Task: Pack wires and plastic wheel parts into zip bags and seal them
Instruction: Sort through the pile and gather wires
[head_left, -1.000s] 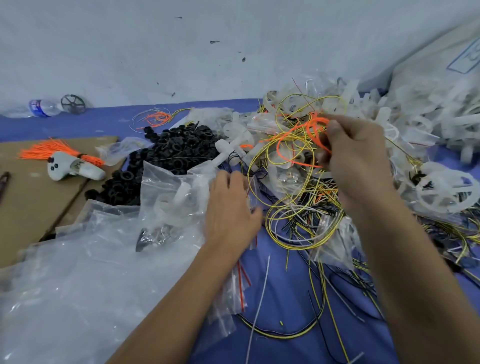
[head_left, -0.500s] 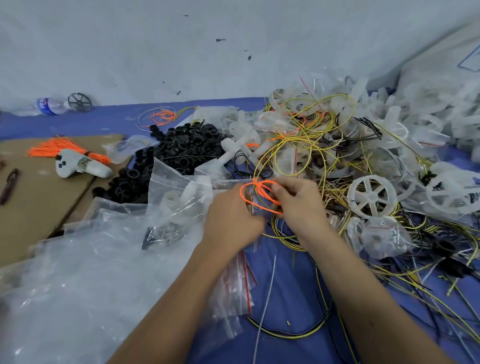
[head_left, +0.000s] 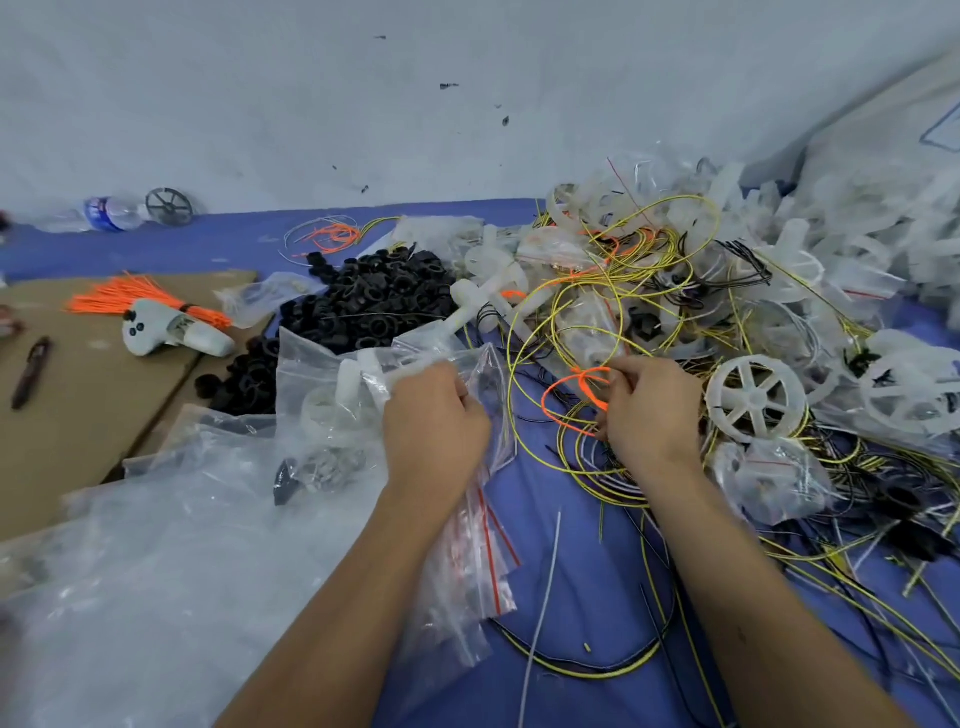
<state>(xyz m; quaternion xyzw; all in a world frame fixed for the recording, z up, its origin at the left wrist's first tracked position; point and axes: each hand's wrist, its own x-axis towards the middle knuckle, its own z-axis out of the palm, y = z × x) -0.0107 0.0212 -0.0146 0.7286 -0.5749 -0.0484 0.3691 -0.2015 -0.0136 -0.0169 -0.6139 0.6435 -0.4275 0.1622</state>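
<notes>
**Bag in one hand, orange wire in the other**

Blue cloth covers the surface we work on, with a pale wall behind. Our left hand grips the mouth of a clear zip bag; white plastic parts show inside it. Our right hand pinches a loop of orange wire just beside the bag's opening, not yet in it. More empty zip bags with red seal strips lie to the left. Yellow wires tangle through the white wheel parts on the right. Black rings are heaped beyond the bag. A water bottle lies by the wall; its blue label is too blurred to read.
</notes>
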